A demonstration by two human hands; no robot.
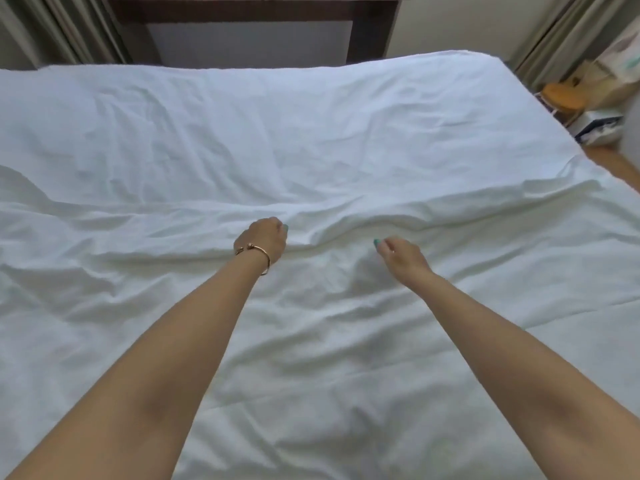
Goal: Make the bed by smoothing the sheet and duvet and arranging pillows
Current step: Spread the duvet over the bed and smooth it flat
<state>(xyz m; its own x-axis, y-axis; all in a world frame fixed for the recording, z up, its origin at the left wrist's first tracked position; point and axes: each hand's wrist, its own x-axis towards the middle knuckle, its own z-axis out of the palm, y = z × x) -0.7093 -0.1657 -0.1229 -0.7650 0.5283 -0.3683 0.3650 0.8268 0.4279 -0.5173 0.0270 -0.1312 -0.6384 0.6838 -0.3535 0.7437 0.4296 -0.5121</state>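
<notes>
A white duvet (311, 341) covers the near half of the bed, wrinkled, its top edge running across the middle. Beyond it lies the bare white sheet (242, 126), creased. My left hand (264, 237), with a gold bracelet on the wrist, has its fingers curled at the duvet's top edge and grips a fold there. My right hand (398, 252) hovers just right of it, fingers loosely curled over the duvet, holding nothing that I can see. No pillows are in view.
A dark wooden headboard (242, 15) stands at the far end. Curtains (69, 29) hang at both far corners. At the right, past the bed's edge, bags and a box (595, 126) sit on a wooden floor.
</notes>
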